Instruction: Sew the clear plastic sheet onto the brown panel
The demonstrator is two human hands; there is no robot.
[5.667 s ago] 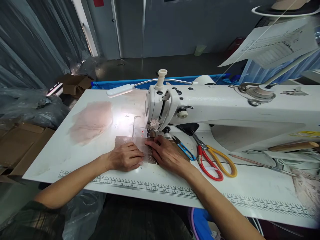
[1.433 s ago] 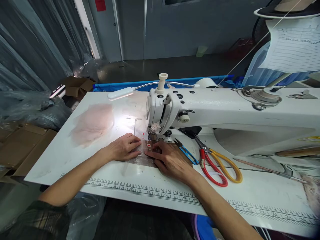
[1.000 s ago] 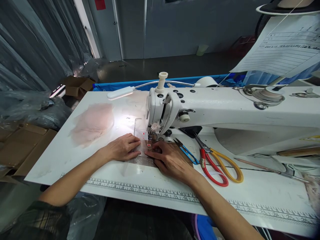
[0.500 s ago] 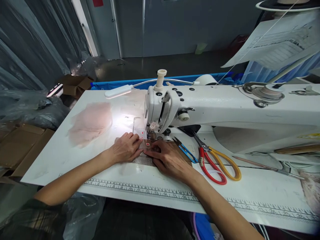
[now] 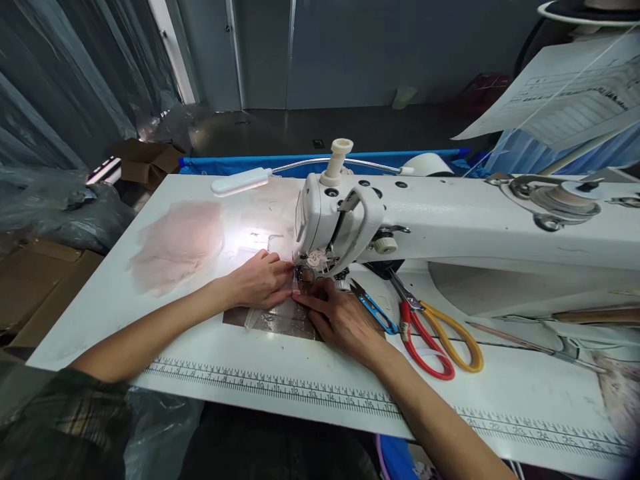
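Note:
A thin, see-through piece of material [image 5: 280, 321] lies over a brown strip [image 5: 237, 316] in front of the sewing machine's needle area [image 5: 306, 272]. My left hand [image 5: 260, 281] rests on the material just left of the presser foot, thumb apart from the bent fingers. Close by on the right, my right hand [image 5: 345, 317] lies low on the bed, index finger stretched towards the left thumb. Both hands press down from above; the material under the fingertips is hidden. The white sewing machine [image 5: 440, 220] stands directly beyond them.
Blue thread snips [image 5: 374, 308] and scissors with red and yellow handles [image 5: 425, 333] lie right of my right hand. A sheer pink fabric piece [image 5: 177, 247] is at the left. A lamp [image 5: 243, 181] shines over the table, whose front edge carries a printed ruler [image 5: 280, 387].
The see-through material has shifted, and the small red-marked label visible between my hands is now mostly covered. My left hand sits slightly nearer the presser foot. The camera view has shifted a little.

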